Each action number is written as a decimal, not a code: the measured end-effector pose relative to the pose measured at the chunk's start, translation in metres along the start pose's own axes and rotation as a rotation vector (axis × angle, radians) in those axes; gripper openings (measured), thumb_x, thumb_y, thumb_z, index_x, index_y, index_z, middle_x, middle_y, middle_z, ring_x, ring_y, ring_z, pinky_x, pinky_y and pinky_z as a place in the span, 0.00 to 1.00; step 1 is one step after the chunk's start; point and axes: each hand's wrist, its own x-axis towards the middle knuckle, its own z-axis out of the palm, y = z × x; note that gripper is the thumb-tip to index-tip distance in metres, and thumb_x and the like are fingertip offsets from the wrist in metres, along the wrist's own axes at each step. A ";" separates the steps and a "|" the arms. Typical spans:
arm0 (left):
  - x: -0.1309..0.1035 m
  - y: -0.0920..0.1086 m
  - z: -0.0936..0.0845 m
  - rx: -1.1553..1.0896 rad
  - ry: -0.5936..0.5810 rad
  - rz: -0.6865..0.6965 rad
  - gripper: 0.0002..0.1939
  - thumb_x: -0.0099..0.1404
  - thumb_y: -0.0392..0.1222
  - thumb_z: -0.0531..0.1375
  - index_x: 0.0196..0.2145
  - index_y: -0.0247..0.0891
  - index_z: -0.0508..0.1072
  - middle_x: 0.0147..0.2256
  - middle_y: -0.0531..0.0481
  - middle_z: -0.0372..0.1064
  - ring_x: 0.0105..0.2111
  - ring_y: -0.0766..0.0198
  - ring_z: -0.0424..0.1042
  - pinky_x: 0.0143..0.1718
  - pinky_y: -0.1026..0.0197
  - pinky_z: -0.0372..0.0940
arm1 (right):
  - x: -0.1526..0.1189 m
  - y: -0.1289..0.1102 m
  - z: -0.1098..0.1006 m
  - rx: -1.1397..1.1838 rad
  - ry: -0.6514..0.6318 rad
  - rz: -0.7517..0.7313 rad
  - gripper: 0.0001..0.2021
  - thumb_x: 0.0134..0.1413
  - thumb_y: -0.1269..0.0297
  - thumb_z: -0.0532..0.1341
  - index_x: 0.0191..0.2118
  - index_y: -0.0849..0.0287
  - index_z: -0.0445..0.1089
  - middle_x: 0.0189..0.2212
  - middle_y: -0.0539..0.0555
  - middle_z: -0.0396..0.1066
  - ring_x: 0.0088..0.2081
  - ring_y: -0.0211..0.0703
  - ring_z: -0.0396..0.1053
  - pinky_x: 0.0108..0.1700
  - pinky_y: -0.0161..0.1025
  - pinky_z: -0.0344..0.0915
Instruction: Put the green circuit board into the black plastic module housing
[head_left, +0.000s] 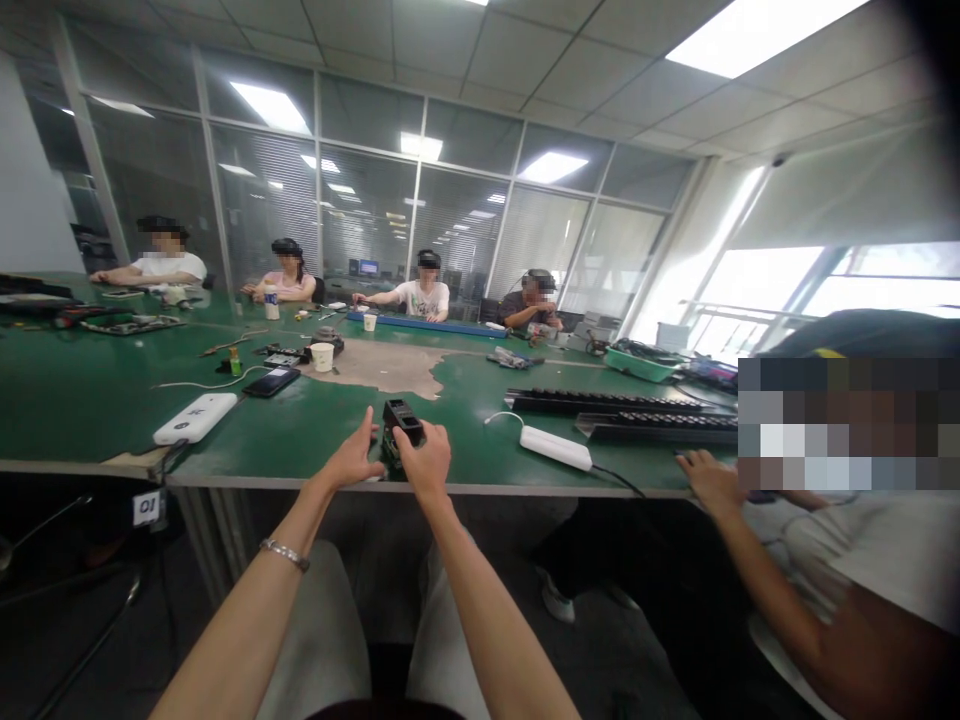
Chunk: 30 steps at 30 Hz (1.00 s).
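A small black box-shaped device (403, 419), with openings in its top and some green showing low on its side, stands tilted near the front edge of the green table (300, 430). My right hand (427, 458) is closed round its right side, the thumb across the near face. To the left of the device, my left hand (355, 455) is held with thumb and fingers apart, close beside it and holding nothing. A small pale item by the left fingertips is too small to name.
White power banks (196, 417) lie left and right, with cables. A black phone (272, 382), paper cup (322, 357), black slotted rails (645, 427) and a green basket (649, 362) are on the table. A co-worker's hand (709, 480) rests at the right edge; several people sit opposite.
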 end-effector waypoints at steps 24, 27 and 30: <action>0.013 0.001 0.011 0.448 0.014 -0.085 0.59 0.46 0.72 0.63 0.66 0.35 0.53 0.59 0.30 0.61 0.58 0.36 0.61 0.56 0.46 0.55 | 0.004 0.070 -0.021 -0.067 -0.074 0.132 0.16 0.52 0.53 0.64 0.42 0.59 0.74 0.39 0.58 0.74 0.43 0.48 0.71 0.46 0.39 0.63; 0.011 0.001 0.010 0.428 0.020 -0.047 0.57 0.46 0.71 0.64 0.66 0.37 0.54 0.59 0.33 0.61 0.57 0.38 0.62 0.56 0.46 0.56 | 0.006 0.059 -0.020 -0.034 -0.077 0.123 0.18 0.56 0.49 0.60 0.43 0.58 0.74 0.38 0.56 0.75 0.41 0.45 0.71 0.43 0.36 0.64; 0.009 0.003 0.009 0.393 0.029 -0.059 0.61 0.45 0.70 0.66 0.67 0.36 0.50 0.59 0.32 0.61 0.57 0.37 0.61 0.57 0.44 0.55 | 0.008 0.043 -0.017 -0.004 -0.101 0.095 0.19 0.58 0.47 0.57 0.44 0.56 0.74 0.38 0.53 0.76 0.40 0.41 0.72 0.42 0.33 0.63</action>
